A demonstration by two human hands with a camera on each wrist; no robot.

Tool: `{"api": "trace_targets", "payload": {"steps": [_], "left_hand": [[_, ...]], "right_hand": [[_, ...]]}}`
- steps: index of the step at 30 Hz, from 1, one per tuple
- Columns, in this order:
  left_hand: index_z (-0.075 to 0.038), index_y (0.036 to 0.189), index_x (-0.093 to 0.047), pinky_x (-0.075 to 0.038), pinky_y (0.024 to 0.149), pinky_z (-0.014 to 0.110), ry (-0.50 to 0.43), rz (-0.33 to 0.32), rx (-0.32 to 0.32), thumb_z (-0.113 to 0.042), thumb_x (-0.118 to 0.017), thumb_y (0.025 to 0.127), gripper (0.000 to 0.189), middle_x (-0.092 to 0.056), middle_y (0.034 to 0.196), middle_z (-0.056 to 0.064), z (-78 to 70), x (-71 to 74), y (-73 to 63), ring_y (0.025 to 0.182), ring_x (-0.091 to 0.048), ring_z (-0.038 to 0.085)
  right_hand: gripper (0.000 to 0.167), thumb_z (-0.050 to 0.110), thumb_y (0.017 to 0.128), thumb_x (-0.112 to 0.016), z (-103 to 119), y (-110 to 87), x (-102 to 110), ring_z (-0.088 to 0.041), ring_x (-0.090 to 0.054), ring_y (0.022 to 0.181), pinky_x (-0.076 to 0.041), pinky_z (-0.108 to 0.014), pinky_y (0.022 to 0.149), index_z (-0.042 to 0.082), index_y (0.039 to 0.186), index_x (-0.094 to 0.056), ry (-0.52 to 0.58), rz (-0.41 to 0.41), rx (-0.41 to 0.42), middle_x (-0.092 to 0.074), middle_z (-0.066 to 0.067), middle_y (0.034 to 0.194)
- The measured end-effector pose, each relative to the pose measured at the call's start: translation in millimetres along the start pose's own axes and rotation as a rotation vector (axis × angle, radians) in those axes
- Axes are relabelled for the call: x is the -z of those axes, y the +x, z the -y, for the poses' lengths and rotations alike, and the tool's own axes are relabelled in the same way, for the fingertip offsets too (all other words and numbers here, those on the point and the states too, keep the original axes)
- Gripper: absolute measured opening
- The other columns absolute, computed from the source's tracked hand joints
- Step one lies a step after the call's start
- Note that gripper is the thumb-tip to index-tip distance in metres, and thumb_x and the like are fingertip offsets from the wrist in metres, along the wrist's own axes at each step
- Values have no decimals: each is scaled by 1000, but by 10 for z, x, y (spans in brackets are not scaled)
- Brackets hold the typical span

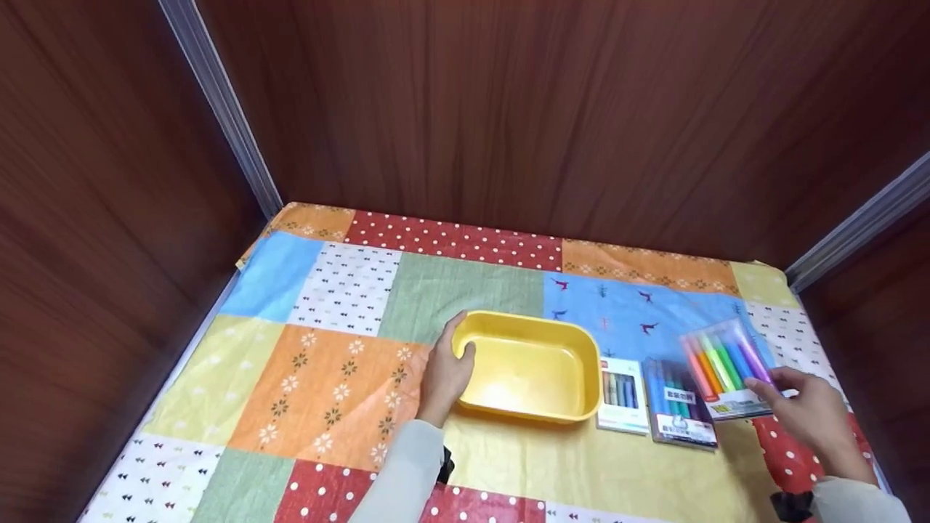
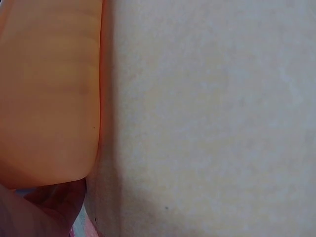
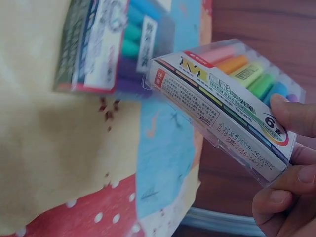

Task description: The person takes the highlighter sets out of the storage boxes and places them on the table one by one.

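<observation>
A yellow plastic basin point(image 1: 527, 415) sits on the patchwork tablecloth. My left hand point(image 1: 447, 370) grips its left end, thumb over the rim and fingers along the outside; in the left wrist view the basin's wall point(image 2: 49, 98) fills the left side. At the right, my right hand point(image 1: 810, 410) pinches a clear pack of highlighters point(image 3: 222, 113) by its right end, thumb on top and fingers beneath. The pack is raised and tilted, with pens in several colours showing. In the head view it overlaps a second pen pack point(image 1: 681, 407) lying on the cloth.
A white-framed pen pack point(image 1: 623, 396) lies between the basin and the second pack. The patchwork tablecloth point(image 1: 327, 392) covers the table, and brown wood-grain panels point(image 1: 465, 109) rise behind it and at both sides. Metal strips point(image 1: 225, 109) run along the corners.
</observation>
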State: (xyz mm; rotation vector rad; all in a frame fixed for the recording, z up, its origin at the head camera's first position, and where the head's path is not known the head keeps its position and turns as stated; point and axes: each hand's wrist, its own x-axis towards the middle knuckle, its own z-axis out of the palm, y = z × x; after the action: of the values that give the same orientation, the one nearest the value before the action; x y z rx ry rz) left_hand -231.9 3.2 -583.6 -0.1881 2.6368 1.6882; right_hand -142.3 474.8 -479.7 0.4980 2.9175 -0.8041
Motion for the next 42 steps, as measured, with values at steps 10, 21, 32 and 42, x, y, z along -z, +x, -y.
{"api": "trace_targets", "payload": {"steps": [10,21,32,42], "left_hand": [[-36,152,-41,-42,57,32,12,-9,-11,-23,-59,100,57,-49,156,1,1,-10,21,93,-64,26],[-43,150,-41,-33,46,29,-2,0,-20,-23,-59,100,57,-53,152,3,1,-6,11,50,-35,15],[-40,151,-42,-35,47,29,5,2,-2,-23,-60,100,57,-52,153,3,10,-8,3,51,-39,15],[-37,152,-42,-37,49,30,12,-3,-7,-22,-60,99,57,-54,151,6,22,-17,1,60,-48,19]], "right_hand": [[64,46,98,-61,-378,-10,-19,-31,-55,89,-37,-27,70,-13,123,-62,-20,-47,-15,-68,-28,104],[68,44,99,-58,-584,-1,-96,-7,-53,73,-45,-22,61,-17,128,-55,103,37,-122,-70,-5,86],[80,48,100,-54,-799,49,-145,-11,-58,74,-50,-27,64,-21,138,-42,191,147,-260,-67,3,81],[95,56,97,-56,-871,114,-170,-22,-62,87,-52,-29,68,-21,146,-30,154,222,-280,-66,-29,111]]}}
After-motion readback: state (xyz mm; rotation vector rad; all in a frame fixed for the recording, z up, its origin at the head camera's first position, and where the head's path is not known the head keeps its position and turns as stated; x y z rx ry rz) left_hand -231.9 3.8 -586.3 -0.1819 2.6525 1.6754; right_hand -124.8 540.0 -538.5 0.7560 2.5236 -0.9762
